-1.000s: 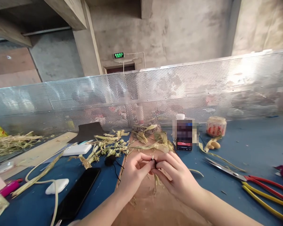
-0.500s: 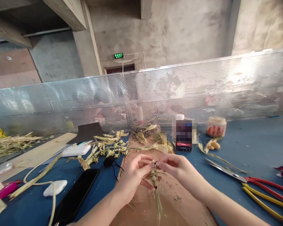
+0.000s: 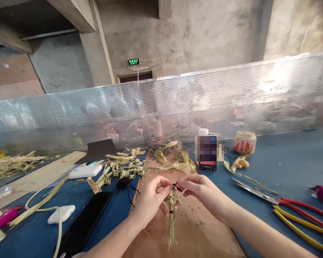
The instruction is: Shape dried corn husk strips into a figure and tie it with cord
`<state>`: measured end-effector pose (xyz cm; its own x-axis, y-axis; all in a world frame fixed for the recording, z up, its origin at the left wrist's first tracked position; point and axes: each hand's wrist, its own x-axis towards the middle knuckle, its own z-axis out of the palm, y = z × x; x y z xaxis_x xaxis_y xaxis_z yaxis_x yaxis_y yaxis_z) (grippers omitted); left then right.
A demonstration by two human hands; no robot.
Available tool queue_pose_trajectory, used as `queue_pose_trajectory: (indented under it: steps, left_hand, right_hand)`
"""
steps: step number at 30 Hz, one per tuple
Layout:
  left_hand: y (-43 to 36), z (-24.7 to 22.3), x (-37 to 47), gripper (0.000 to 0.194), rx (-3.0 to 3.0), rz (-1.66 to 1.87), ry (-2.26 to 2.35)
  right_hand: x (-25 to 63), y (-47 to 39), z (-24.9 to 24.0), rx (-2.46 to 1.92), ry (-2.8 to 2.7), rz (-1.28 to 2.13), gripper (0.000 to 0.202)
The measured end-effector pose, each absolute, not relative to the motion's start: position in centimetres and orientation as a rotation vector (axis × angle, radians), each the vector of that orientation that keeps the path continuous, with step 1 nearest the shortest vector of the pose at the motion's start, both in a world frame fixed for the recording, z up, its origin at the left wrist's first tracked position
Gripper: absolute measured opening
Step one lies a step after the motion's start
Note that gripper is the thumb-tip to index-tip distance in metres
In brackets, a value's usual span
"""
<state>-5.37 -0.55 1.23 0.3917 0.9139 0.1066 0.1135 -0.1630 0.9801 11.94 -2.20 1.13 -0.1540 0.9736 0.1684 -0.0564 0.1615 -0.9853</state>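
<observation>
Over the brown board (image 3: 188, 229) hangs a small knotted bundle of dried husk (image 3: 171, 201), bound with black thread low down, its loose strips fanning below. My left hand (image 3: 154, 195) is closed at the bundle's top, thumb and forefinger pinching the black cord (image 3: 174, 186) there, other fingers behind the bundle. Close by on the right, my right hand (image 3: 200, 189) pinches the same black cord between thumb and fingertips. A loop of cord shows between the two hands. How far the fingers behind the bundle grip it is hidden.
Left lie dried husks (image 3: 126, 165), a ball of black thread (image 3: 123, 183), a black phone (image 3: 87, 222) and a white charger (image 3: 61, 214). Right are open scissors (image 3: 269, 198) and a glass jar (image 3: 244, 142). A propped phone (image 3: 207, 167) and a perforated metal screen (image 3: 174, 96) stand behind.
Both hands have drawn slightly apart, and a dark cord loop now shows between them. The husk bundle has shifted a little left in view.
</observation>
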Motion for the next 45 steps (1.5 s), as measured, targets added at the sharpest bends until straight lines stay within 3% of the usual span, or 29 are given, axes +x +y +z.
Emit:
queue_pose_trajectory:
  steps: [8, 22, 37, 45]
  left_hand:
    - [0.8, -0.6, -5.6, 0.027, 1.621, 0.838, 1.096]
    - [0.9, -0.7, -5.3, 0.005, 2.099, 0.97, 1.262]
    - [1.1, -0.4, -5.5, 0.012, 2.14, 0.851, 1.081]
    - [2.0, -0.8, -5.6, 0.016, 1.835, 0.865, 1.059]
  right_hand:
    - [10.7, -1.7, -0.5, -0.889, -1.071, 1.467, 0.015]
    - [9.7, -1.3, -2.2, -0.963, -0.991, 1.448, 0.015]
    - [10.3, -1.1, -1.9, -0.993, -1.099, 1.355, 0.015]
    - [10.6, -1.1, -1.3, -1.067, -1.195, 1.279, 0.016]
